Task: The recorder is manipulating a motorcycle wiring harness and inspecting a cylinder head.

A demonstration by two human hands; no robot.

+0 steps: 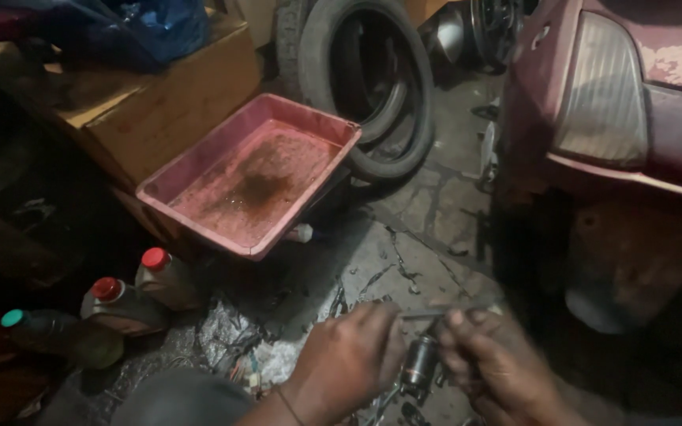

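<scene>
Fingers of the left hand (350, 356) curl in around a small dark cylindrical metal part with a copper-coloured band (419, 363), closed on its left side. Right hand (492, 364) has fingers bent over the part's right side and pinches a thin grey metal rod (445, 311) that runs level just above the part; motion blur, so exact fingertip contact is hard to read. Both hands hold the part between them, low over the cracked grey concrete floor (420, 213), near the bottom edge of view.

Handling judgement: part looks stiff, solid metal, compact, probably weighty for its bulk, likely greasy and slippery. Best gripped around the cylinder body, not by any wires or thin ends. Rod is thin, rigid, light; pinch near the middle.

Around: shallow pink rectangular plastic tray (321, 162) with a dark oily stain sits tilted at mid-floor, propped against a brown wooden box (175, 110). Black rubber tyre (416, 95) stands behind the tray's far corner. Two grey plastic bottles with red caps (132, 292) and a dark bottle with a teal cap (61, 335) lie at the left edge of the floor. Faded red vehicle body with a pale ribbed lamp lens (601, 91) fills the upper right. Scraps and crumpled debris lie on the floor just left of the hands.
</scene>
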